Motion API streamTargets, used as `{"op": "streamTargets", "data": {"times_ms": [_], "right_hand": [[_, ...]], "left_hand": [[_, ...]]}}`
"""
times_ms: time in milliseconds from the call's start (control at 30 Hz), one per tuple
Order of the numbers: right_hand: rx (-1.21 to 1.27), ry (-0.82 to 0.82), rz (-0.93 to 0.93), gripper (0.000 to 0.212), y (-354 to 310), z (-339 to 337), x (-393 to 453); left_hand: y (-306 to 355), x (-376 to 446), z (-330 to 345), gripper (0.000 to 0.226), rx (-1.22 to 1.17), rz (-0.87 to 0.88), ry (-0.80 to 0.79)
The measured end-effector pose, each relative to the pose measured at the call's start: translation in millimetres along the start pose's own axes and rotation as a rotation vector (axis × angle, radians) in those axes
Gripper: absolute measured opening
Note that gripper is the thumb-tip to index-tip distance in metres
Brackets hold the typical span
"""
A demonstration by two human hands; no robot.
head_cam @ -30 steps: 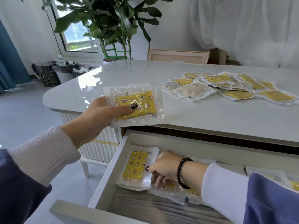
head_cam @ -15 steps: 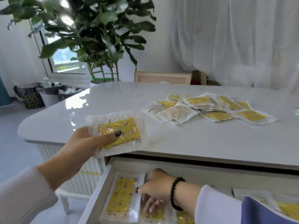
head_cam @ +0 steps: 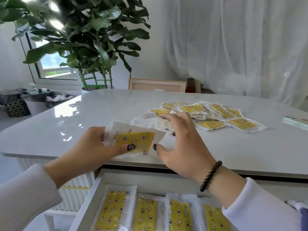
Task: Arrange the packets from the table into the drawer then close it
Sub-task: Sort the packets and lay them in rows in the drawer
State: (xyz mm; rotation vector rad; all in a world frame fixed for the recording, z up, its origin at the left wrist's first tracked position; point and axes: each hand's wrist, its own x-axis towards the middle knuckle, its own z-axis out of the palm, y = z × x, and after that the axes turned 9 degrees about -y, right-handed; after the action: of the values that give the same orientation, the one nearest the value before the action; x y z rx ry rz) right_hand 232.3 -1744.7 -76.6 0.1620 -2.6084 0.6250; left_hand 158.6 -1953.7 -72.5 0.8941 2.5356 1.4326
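Holding one packet [head_cam: 133, 140] pinched in the left hand [head_cam: 90, 147], right hand [head_cam: 181, 144] fingers spread; four lay in the drawer [head_cam: 98, 180], a pile [head_cam: 208, 114] remained on the counter [head_cam: 83, 117] behind it.

The left hand [head_cam: 93, 147] covers the left end of the packet [head_cam: 135, 140] it holds, and its fingers go out of sight behind it. The right hand [head_cam: 181, 144] is blurry and hides part of the pile of packets [head_cam: 215, 115] near the table's [head_cam: 100, 110] far edge. The drawer [head_cam: 150, 180] and the packets in the drawer [head_cam: 146, 214] are cut off at the bottom.
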Motion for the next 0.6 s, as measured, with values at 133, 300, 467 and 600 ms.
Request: {"op": "streamTargets", "data": {"times_ms": [133,300,467,600], "right_hand": [[0.075,-0.129,-0.082,0.048,0,-13,3],[0.29,-0.294,-0.11,0.014,-12,-14,-8],[0.309,-0.298,-0.143,0.02,-17,3,-17],[0.363,-0.035,-0.094,0.01,-15,7,-15]], "left_hand": [[10,-9,10,0.028,-0.049,0.112,-0.136],[5,-18,5,0.049,-0.19,0.192,-0.137],[10,-27,14,0.041,-0.299,0.23,0.047],[30,-16,21,0.042,-0.398,0.287,0.222]]}}
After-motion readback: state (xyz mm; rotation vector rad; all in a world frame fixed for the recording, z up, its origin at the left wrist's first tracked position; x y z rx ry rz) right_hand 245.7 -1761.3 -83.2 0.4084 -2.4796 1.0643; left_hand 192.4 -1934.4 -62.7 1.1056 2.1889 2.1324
